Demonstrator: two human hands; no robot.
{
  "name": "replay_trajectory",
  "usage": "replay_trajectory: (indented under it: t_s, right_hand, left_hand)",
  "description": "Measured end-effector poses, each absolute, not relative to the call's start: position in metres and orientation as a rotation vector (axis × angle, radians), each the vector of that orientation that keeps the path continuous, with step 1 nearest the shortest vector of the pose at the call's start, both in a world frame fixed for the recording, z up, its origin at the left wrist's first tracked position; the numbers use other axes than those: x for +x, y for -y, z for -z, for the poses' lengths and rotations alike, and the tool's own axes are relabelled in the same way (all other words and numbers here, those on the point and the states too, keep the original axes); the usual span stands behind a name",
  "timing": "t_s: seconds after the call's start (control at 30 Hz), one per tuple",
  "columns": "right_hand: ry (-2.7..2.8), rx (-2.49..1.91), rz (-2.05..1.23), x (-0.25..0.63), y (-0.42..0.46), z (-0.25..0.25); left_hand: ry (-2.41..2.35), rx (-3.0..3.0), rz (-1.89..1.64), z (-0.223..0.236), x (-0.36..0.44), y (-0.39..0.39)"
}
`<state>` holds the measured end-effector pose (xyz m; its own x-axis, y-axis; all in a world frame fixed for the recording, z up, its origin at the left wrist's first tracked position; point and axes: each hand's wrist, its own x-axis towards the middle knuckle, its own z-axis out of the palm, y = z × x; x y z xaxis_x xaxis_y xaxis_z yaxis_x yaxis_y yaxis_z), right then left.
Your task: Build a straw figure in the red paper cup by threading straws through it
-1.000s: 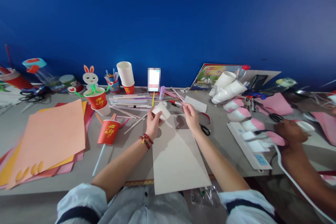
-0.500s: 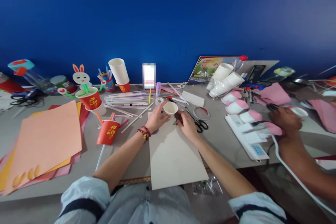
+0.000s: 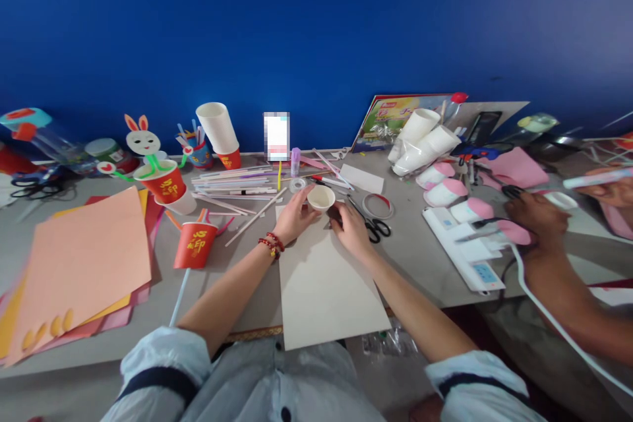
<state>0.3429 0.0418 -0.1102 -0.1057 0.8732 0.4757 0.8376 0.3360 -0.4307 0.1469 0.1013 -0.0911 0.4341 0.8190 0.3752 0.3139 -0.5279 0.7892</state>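
Note:
A white paper cup (image 3: 321, 198) stands mouth up near the far edge of a white sheet (image 3: 332, 290). The fingers of my left hand (image 3: 295, 217), with red bead bracelets at its wrist, curl around the cup's left side. On the other side my right hand (image 3: 352, 229) has its bent fingers against the cup; the gap between its thumb and forefinger is in shadow. Black-handled scissors (image 3: 378, 231) lie just right of my right hand, beside a roll of tape (image 3: 378, 206). Beyond the cup are a small clear tape roll (image 3: 297, 185) and a purple glue stick (image 3: 295, 162).
Left are coloured paper sheets (image 3: 89, 257), a red cup (image 3: 195, 245), a rabbit-topped cup (image 3: 161, 181) and several straws (image 3: 235, 182). A power strip (image 3: 462, 254) with a white cable lies right, near a co-worker's hand (image 3: 539, 217). Bagged cups (image 3: 425, 145) stand behind.
My hands stay around the cup with only slight finger movement. The view has shifted a little. At the far right, a co-worker's other hand with a pale stick-shaped object has come into view.

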Motion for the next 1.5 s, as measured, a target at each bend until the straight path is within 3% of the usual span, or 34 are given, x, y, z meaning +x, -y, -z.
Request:
replay_trajectory:
  t_s: [0.7,1.2,1.5]
  right_hand:
    - [2.028,-1.421,0.026,0.338,-0.030,0.087]
    - [2.022,-1.441,0.062,0.341,-0.036,0.097]
    - [2.021,-1.534,0.121,0.347,-0.035,0.103]
  left_hand:
    - [-0.977,2.285,-0.929,0.086,0.140,-0.102]
    - [-1.026,2.316,-0.819,0.084,0.136,-0.101]
    - [-0.934,2.189,-0.945,0.092,0.134,-0.107]
